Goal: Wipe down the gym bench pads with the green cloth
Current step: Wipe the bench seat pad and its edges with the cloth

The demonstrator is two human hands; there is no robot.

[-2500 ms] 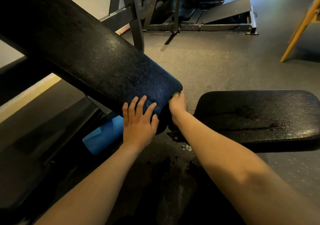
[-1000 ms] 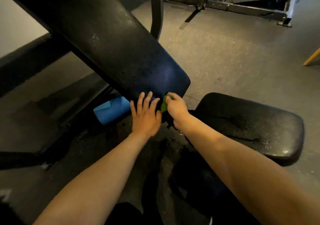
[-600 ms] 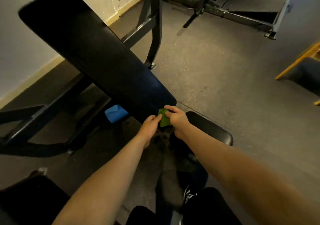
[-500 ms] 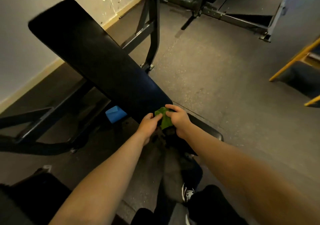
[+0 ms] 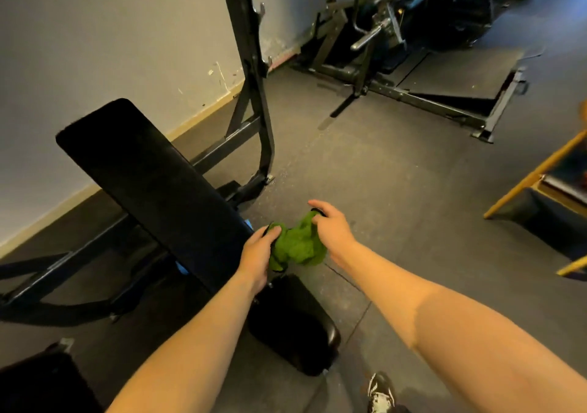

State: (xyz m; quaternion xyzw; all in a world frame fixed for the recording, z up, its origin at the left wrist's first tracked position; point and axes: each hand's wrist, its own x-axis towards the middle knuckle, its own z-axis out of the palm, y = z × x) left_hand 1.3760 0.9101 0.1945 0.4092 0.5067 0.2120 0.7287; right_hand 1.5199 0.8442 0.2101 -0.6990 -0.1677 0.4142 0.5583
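The lower end of the bench's back pad [image 5: 158, 183] is hidden behind the left hand [image 5: 259, 253], and only a sliver of something blue [image 5: 181, 267] shows beneath it. Both hands grip the green cloth [image 5: 297, 244], bunched between them, above the seat pad [image 5: 292, 320]. The right hand [image 5: 330, 226] pinches its upper edge.

The green cloth [image 5: 297, 245] is held bunched and crumpled between the fingers of both hands, sagging below them. The long black back pad [image 5: 152, 187] is inclined, its lower end just beside the left fingers. The smaller black seat pad [image 5: 292, 320] is seen below the fingers.
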